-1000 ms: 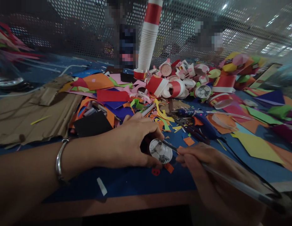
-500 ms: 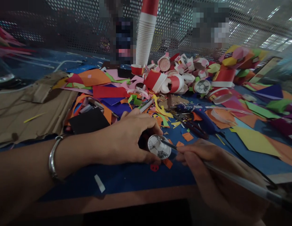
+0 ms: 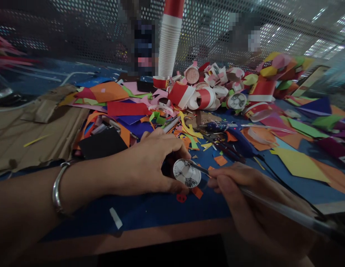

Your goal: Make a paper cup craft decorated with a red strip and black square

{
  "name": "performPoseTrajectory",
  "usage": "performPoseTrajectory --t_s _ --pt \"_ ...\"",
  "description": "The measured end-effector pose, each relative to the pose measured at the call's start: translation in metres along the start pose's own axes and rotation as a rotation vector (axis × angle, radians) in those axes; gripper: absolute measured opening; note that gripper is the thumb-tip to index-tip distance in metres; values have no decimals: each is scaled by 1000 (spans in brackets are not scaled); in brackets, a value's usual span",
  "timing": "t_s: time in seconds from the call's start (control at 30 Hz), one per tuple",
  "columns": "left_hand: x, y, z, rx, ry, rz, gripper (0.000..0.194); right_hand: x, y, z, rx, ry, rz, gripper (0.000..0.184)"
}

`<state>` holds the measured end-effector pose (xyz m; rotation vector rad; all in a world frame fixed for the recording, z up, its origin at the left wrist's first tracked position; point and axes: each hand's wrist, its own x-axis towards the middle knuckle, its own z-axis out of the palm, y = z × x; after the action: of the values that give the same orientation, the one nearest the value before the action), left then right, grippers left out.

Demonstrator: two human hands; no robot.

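My left hand (image 3: 158,163), with a silver bangle (image 3: 57,189) on its wrist, is closed round a small paper cup (image 3: 187,173). The cup's round white base faces me and carries black pen strokes in wedge-like patches. Its sides are mostly hidden by my fingers. A clear-barrelled pen (image 3: 272,205) sits in my right hand (image 3: 244,196), pinched near its dark tip. That tip reaches over the base, touching it or very close. Orange paper scraps (image 3: 197,192) and a small red piece (image 3: 181,198) lie just below the cup.
Behind my hands lie a blue glue gun (image 3: 239,139), dark-handled scissors (image 3: 225,148) and many coloured paper scraps. Cut paper cups (image 3: 205,98) are heaped at the back beside a tall cup stack (image 3: 170,40). Cardboard (image 3: 35,137) covers the left; yellow paper (image 3: 300,165) lies right.
The pen tip has shifted from the middle of the cup's base toward its upper edge. My left hand keeps its hold. The whole view has slid slightly.
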<state>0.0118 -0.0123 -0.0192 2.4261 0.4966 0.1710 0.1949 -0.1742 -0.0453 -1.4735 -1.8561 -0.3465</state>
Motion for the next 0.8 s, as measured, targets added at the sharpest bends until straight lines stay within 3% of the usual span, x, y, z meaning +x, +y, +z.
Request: performPoseTrajectory --t_s 0.8 --pt "-2 -1 3 -1 8 -1 47 1 1 4 9 -10 1 13"
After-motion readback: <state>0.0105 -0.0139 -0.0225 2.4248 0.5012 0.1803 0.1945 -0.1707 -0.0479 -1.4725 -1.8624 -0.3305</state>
